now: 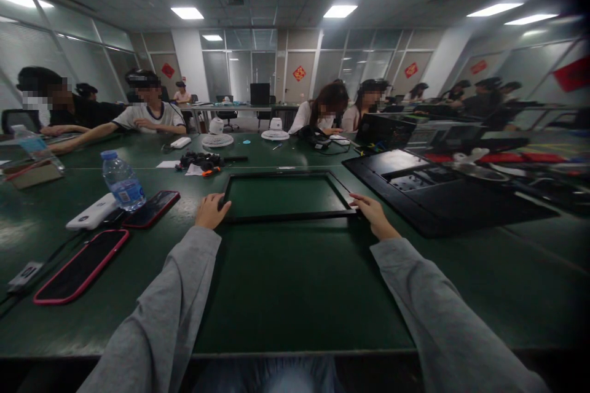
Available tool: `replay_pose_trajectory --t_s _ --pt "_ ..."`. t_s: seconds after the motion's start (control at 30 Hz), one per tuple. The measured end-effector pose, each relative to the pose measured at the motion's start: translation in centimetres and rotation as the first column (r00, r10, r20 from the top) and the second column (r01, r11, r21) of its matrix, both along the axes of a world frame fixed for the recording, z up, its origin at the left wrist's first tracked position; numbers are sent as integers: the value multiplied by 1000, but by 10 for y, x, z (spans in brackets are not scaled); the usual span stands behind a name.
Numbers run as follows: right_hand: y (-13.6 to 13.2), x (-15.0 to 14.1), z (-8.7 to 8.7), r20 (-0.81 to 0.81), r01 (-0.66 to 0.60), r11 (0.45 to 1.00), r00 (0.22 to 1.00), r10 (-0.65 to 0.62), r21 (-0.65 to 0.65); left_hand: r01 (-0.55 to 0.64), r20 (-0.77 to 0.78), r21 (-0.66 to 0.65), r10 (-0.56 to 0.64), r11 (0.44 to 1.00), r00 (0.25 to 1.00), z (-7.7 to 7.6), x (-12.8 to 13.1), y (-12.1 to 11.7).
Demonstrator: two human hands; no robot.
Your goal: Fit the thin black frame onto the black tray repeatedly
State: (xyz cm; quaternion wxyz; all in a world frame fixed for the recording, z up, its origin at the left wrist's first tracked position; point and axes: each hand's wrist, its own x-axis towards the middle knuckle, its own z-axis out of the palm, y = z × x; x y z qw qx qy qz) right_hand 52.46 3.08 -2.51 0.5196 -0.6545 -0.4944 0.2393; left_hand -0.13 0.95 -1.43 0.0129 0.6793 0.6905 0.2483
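Observation:
A thin black rectangular frame is held level at or just above the green table; I cannot tell whether it touches. Green tabletop shows through its opening. My left hand is closed round the frame's left side near the front corner. At the right front corner, my right hand pinches the frame between thumb and fingers. To the right of that hand lies a large flat black panel, which looks like a monitor's back cover. Grey sleeves cover both forearms.
On the left are a water bottle, a white power bank, a red-edged phone and another phone. Dark small parts lie beyond the frame. White fans stand farther back. Several people sit around the tables.

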Motion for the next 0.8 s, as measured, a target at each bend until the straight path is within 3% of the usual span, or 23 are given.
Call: replay_pose_trajectory --t_s 0.17,0.47,0.6,0.8 --pt "-1 -1 5 -124 27 999 992 -24 20 227 -24 -106 -230 968 973 3 16 -10" --pt "-2 -2 5 -179 35 996 984 -21 80 374 5 -123 -376 919 926 12 25 -19" --pt "-1 -2 4 -208 24 994 978 -2 105 398 25 -69 -397 915 917 6 24 -14" --pt "-4 -6 6 -130 -31 995 991 43 91 321 16 -57 -321 945 947 3 20 -8"
